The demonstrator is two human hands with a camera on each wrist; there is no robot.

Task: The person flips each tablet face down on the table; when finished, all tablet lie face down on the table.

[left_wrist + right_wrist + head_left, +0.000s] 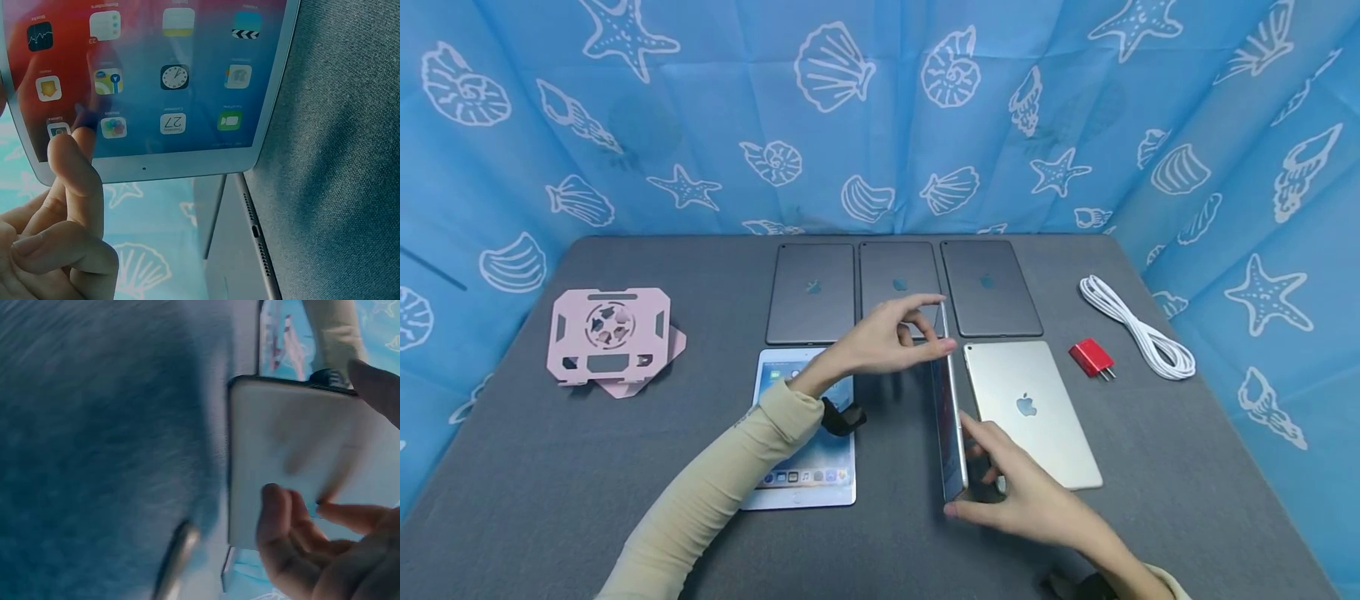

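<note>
A white-framed tablet stands tilted up on its edge between both hands, almost edge-on to the head view. My left hand pinches its far end between thumb and fingers. Near the close end, my right hand grips it, thumb at the lower edge and fingers against the back. Lit app icons on the held tablet show in the left wrist view; its plain silver back faces the right wrist camera. A silver tablet lies back up, right of it. Under my left forearm, a white tablet lies screen up.
Three dark grey tablets lie back up in a row along the far edge. A pink metal stand is at left. To the right are a red charger plug and a coiled white cable. A blue curtain hangs behind.
</note>
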